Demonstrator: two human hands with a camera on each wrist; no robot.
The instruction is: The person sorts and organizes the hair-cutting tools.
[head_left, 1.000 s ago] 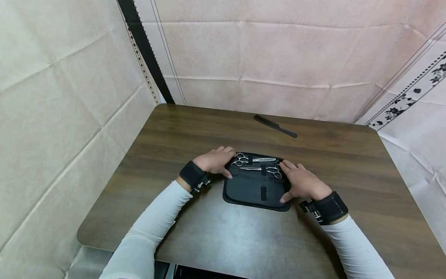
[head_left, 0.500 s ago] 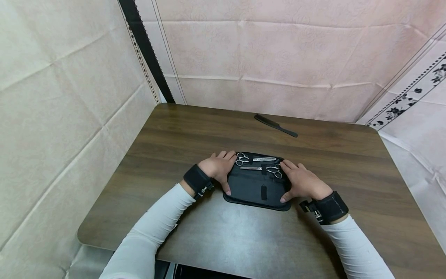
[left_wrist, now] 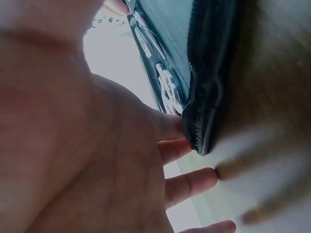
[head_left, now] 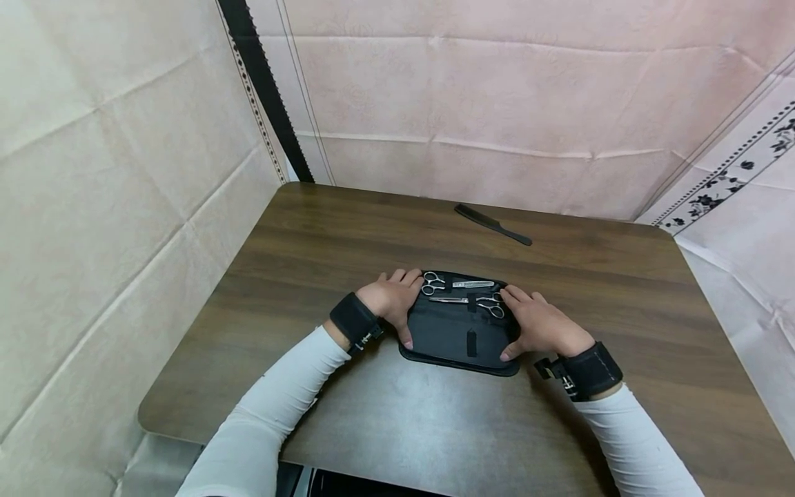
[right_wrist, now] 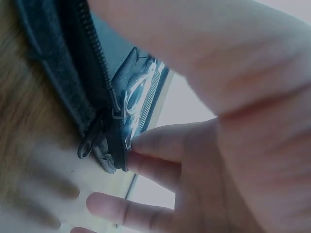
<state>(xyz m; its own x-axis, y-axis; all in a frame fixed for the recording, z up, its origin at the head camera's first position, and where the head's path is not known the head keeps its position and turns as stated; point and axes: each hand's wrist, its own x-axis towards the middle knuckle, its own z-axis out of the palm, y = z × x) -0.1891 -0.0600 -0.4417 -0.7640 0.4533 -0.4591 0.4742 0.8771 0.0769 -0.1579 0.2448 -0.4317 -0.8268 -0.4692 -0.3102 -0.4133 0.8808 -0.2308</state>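
Note:
A black zip case (head_left: 441, 331) lies open on the table, with two pairs of silver scissors inside. The upper scissors (head_left: 472, 284) sit under a strap at the far side, and the lower scissors (head_left: 448, 300) lie just below. My left hand (head_left: 393, 300) rests along the case's left side, its thumb near the front corner. On the right side, my right hand (head_left: 542, 324) touches the case with fairly straight fingers and thumb. In the right wrist view a zip pull (right_wrist: 87, 141) hangs by the case's corner. The left wrist view shows fingertips against the zipped edge (left_wrist: 199, 126).
A black comb (head_left: 493, 223) lies behind the case, near the far edge of the brown wooden table (head_left: 310, 241). Pale patterned cloth (head_left: 497, 103) hangs behind and at both sides. Another strap (head_left: 471, 343) sits in the case's front part.
My left hand has shifted slightly right, and its thumb has come down toward the case's front left corner. The right hand, scissors and comb stay put.

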